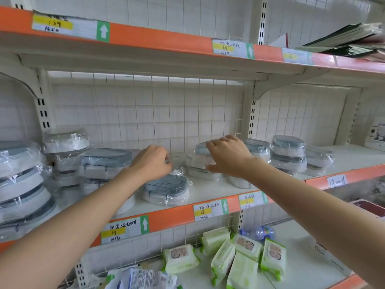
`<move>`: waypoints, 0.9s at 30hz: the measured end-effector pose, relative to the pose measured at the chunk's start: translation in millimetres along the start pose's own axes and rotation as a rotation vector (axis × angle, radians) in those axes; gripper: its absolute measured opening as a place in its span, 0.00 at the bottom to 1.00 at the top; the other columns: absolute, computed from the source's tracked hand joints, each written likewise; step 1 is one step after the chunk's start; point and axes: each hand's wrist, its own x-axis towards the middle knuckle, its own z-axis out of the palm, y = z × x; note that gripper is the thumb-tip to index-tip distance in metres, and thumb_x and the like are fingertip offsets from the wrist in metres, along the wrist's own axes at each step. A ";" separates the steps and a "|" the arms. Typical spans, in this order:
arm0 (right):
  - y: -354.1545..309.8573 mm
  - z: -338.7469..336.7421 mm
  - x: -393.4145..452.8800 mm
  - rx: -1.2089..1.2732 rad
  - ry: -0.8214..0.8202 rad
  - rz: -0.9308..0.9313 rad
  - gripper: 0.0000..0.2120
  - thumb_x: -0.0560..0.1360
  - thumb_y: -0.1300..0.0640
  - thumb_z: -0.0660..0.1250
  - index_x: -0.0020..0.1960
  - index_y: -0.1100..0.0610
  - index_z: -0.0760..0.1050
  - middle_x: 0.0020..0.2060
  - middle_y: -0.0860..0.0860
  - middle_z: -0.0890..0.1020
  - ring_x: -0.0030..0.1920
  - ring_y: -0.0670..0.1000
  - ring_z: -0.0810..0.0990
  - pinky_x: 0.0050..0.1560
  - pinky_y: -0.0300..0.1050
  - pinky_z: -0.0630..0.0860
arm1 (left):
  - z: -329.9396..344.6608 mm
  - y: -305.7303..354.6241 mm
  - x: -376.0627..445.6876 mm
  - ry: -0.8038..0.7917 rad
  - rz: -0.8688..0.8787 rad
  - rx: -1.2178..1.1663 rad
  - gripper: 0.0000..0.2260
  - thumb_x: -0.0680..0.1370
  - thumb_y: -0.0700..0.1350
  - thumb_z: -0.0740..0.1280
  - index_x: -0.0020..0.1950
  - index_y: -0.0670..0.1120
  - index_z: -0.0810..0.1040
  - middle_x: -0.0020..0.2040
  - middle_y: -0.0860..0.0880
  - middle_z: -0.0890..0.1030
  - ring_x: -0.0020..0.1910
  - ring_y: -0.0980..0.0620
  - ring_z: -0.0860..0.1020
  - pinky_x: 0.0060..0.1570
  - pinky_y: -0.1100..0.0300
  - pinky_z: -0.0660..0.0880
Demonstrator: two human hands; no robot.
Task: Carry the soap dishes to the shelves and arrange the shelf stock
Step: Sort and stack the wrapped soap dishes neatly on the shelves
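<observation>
Right hand (pixel 228 156) spread over a wrapped soap-dish stack (pixel 203 163), thumb beneath; left hand (pixel 153 163) curled, its hold unclear. Dishes grey-lidded, white-based, film-wrapped; 1 lies alone (pixel 166 189).

Soap dishes sit in stacks at the left (pixel 23 184) and right (pixel 288 153) of the middle shelf (pixel 208 189). One dish (pixel 166 189) lies near the front, between the stacks. Wipe packs (pixel 239 257) lie on the shelf below. A bottle (pixel 258 233) lies behind them.
</observation>
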 end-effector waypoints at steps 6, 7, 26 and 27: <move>-34.0 12.5 -17.7 0.004 -0.133 0.029 0.13 0.76 0.50 0.64 0.55 0.58 0.75 0.50 0.51 0.80 0.52 0.53 0.78 0.43 0.43 0.69 | 11.1 -2.2 -10.7 -0.005 0.043 -0.051 0.09 0.76 0.43 0.63 0.40 0.41 0.79 0.38 0.44 0.80 0.39 0.45 0.76 0.39 0.57 0.74; -36.5 17.2 -19.6 0.027 -0.152 0.060 0.15 0.76 0.49 0.64 0.56 0.58 0.75 0.51 0.52 0.79 0.54 0.54 0.77 0.44 0.44 0.70 | 12.8 -2.7 -12.1 -0.005 0.047 -0.055 0.09 0.76 0.43 0.63 0.41 0.41 0.80 0.39 0.44 0.81 0.40 0.45 0.78 0.42 0.56 0.75; 22.8 47.1 -2.7 0.583 -0.813 0.065 0.46 0.71 0.43 0.71 0.78 0.54 0.48 0.77 0.51 0.55 0.76 0.55 0.54 0.74 0.50 0.52 | 11.5 -30.3 -15.1 -0.037 0.085 -0.062 0.10 0.76 0.46 0.62 0.41 0.43 0.80 0.44 0.43 0.83 0.42 0.46 0.79 0.46 0.50 0.78; 24.9 47.0 -2.0 0.561 -0.844 0.058 0.48 0.70 0.42 0.72 0.78 0.53 0.46 0.77 0.51 0.52 0.76 0.54 0.52 0.74 0.51 0.50 | 10.2 -30.0 -15.1 -0.031 0.079 -0.068 0.11 0.76 0.46 0.63 0.45 0.42 0.82 0.46 0.44 0.82 0.42 0.48 0.78 0.46 0.51 0.78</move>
